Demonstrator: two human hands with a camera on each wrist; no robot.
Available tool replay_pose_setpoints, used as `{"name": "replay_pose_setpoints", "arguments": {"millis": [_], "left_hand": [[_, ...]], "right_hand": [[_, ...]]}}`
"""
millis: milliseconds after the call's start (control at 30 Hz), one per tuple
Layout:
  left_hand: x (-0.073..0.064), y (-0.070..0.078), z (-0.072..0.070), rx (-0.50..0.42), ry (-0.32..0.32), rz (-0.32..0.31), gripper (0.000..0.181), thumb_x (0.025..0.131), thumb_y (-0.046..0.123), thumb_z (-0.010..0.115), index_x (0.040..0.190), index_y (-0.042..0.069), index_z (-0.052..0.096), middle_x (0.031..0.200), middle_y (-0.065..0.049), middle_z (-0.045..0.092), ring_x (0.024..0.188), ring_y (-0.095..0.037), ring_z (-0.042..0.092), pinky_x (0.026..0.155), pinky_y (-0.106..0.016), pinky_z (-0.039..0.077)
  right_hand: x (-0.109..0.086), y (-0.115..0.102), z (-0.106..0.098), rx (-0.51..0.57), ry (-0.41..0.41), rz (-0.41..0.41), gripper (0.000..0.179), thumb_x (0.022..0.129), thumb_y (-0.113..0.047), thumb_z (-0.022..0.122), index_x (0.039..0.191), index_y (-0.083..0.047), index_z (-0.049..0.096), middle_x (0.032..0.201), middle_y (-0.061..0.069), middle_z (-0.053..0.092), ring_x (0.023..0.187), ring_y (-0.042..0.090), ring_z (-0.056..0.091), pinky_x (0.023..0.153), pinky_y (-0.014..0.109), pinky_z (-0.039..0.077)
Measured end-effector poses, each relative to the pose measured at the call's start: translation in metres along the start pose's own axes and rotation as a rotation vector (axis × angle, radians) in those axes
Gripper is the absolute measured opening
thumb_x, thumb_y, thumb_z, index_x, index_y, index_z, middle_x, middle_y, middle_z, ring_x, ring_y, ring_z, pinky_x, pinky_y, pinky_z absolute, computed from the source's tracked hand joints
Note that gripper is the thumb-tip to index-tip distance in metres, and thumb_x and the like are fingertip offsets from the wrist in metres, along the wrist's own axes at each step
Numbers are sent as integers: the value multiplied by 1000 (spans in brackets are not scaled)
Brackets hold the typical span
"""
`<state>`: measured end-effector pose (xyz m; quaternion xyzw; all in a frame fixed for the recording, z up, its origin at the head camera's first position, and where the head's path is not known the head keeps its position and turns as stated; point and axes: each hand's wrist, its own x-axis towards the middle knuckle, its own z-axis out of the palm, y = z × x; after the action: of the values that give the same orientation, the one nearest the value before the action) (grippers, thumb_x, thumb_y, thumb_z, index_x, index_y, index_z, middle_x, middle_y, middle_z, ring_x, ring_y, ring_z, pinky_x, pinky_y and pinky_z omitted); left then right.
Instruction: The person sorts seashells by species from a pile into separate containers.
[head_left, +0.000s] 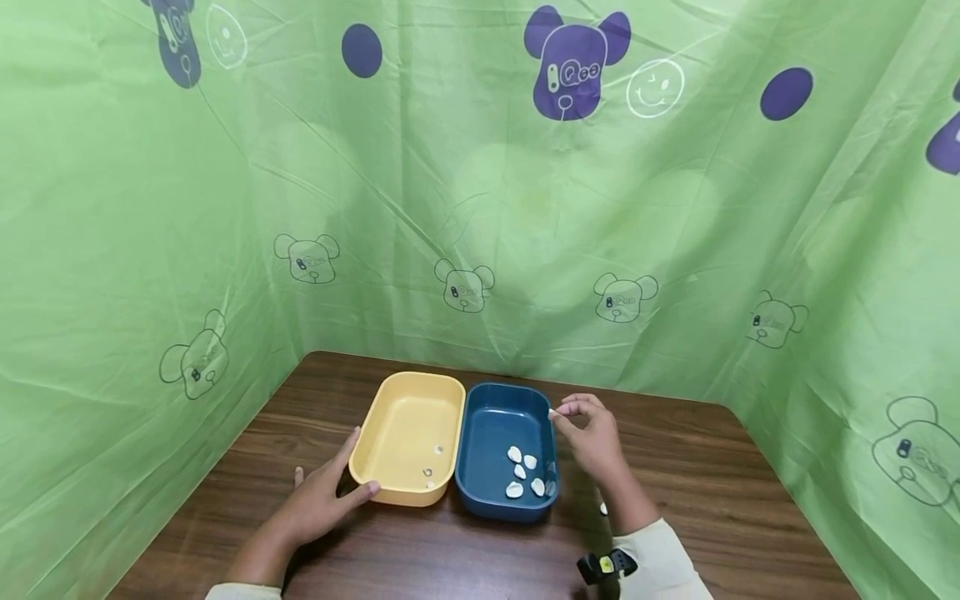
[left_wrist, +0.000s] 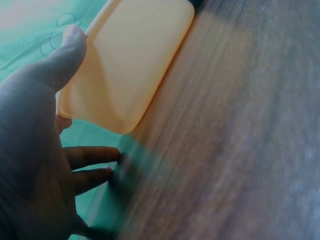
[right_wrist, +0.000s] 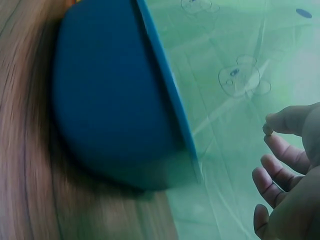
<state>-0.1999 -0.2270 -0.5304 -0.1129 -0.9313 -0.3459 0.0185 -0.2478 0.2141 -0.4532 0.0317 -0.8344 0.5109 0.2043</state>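
At the near-left corner of a yellow tray (head_left: 408, 417) is my left hand (head_left: 318, 500). Its thumb (left_wrist: 75, 42) and index finger hold the corner, while the other fingers spread out below, off the tray. Beside the far-right rim of the blue tray (head_left: 498, 429), my right hand (head_left: 600, 442) pinches a small white shell-like piece (head_left: 552, 413) between thumb and index finger. Several white shell-like pieces (head_left: 513, 454) lie in the near half of the blue tray. In the yellow tray are a few smaller pieces (head_left: 427, 472), too small to make out.
Both trays stand side by side on a dark wooden table (head_left: 420, 550). Another white piece (head_left: 603, 508) lies on the table, partly behind the right forearm. A green printed curtain (head_left: 525, 208) surrounds the table's back and sides. The right wrist wears a black band (head_left: 606, 567).
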Motion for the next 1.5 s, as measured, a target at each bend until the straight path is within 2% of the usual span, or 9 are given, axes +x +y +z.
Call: {"name": "replay_pose_setpoints", "arguments": {"millis": [333,567,767,933,1100,1233,1333,1500], "left_hand": [[2,2,2,10,3,1,104,103,63,67,178,22,9,173,-27,37,156,-59,38,111,-98,-2],[-2,4,-5,18,-7,-15,104,103,61,68,178,20,10,173,-28,37,155,-61,40,111,-99,0],[-2,3,-7,25,-6,-10,105,102,62,68,178,20,9,173,-28,36,155,-61,39,110,-99,1],[0,3,-4,16,-10,-3,104,102,63,67,178,22,9,174,-28,35,156,-60,37,111,-99,-1],[0,2,-2,11,-16,-9,105,102,62,68,178,21,9,174,-27,34,157,-60,36,111,-99,-1],[1,3,-2,4,-19,-9,104,103,62,68,178,22,8,174,-28,33,157,-61,35,111,-98,-3],[1,4,-1,9,-17,-5,104,103,61,67,178,22,8,175,-27,32,157,-61,36,110,-99,-3],[-1,3,0,12,2,4,102,103,59,68,178,20,10,175,-26,32,155,-62,37,109,-100,-2]], "right_hand": [[2,-27,26,34,-54,16,11,96,-9,84,91,0,79,120,15,70,119,29,63,109,50,49],[-1,-41,53,53,-119,15,12,98,-14,82,93,-3,80,121,12,70,120,29,63,110,56,51],[-2,-50,76,78,-161,-34,11,98,-11,82,93,-2,78,116,15,71,115,30,65,104,54,55],[-3,-55,91,44,-182,-74,8,97,-10,81,94,-4,78,112,14,72,108,29,66,99,53,56],[-5,-60,106,20,-213,-91,8,98,-12,80,94,-5,78,113,14,72,107,31,66,96,52,56],[-5,-64,116,22,-229,-91,8,99,-11,79,96,-4,78,115,15,71,109,38,65,95,52,56],[-7,-66,121,17,-249,-77,7,100,-12,78,98,-5,79,116,14,70,112,42,64,92,46,55],[-8,-69,127,11,-277,-57,7,101,-15,77,101,-8,80,116,14,69,113,41,62,89,40,51]]}}
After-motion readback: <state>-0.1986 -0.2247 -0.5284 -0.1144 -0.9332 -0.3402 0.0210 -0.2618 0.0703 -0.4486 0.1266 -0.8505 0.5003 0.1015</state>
